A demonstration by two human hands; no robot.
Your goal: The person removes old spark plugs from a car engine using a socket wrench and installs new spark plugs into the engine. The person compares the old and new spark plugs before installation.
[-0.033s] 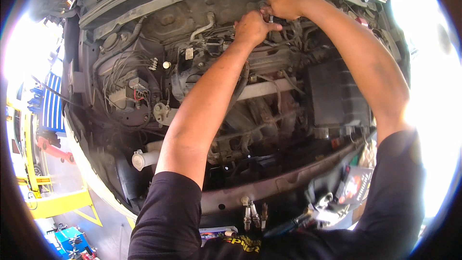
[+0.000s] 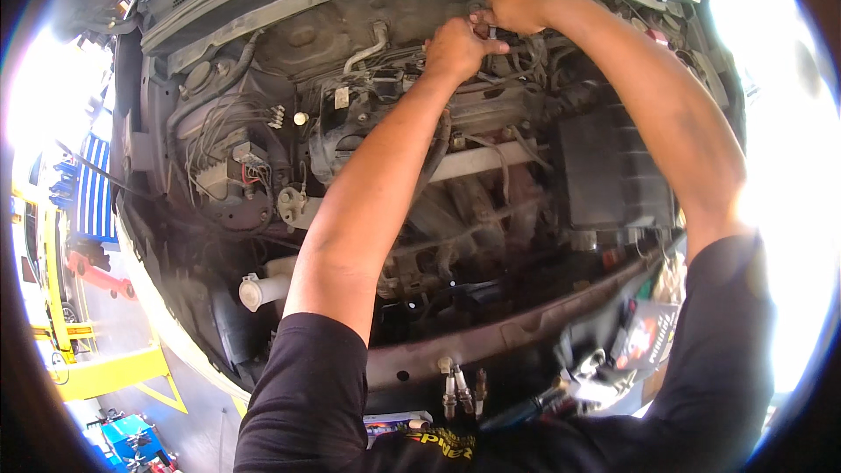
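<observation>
Both my hands reach to the back of a car's engine bay, above the dark engine (image 2: pixel 359 105). My left hand (image 2: pixel 455 52) has curled fingers, with its thumb sticking out to the right. Just behind it and to the right, my right hand (image 2: pixel 515 4) is closed, fingers bent down. Between them shows a small metallic piece (image 2: pixel 492 33), too small to name; what each hand grips is hidden. A hose (image 2: pixel 372 45) runs just left of my left hand.
A black box (image 2: pixel 613 175) fills the right side of the bay. Spark plugs (image 2: pixel 460 390) lie along the front edge (image 2: pixel 407 359), beside tools (image 2: pixel 587 385). A white reservoir neck (image 2: pixel 258 289) is at front left. Yellow lift equipment (image 2: pixel 101 372) stands outside, left of the car.
</observation>
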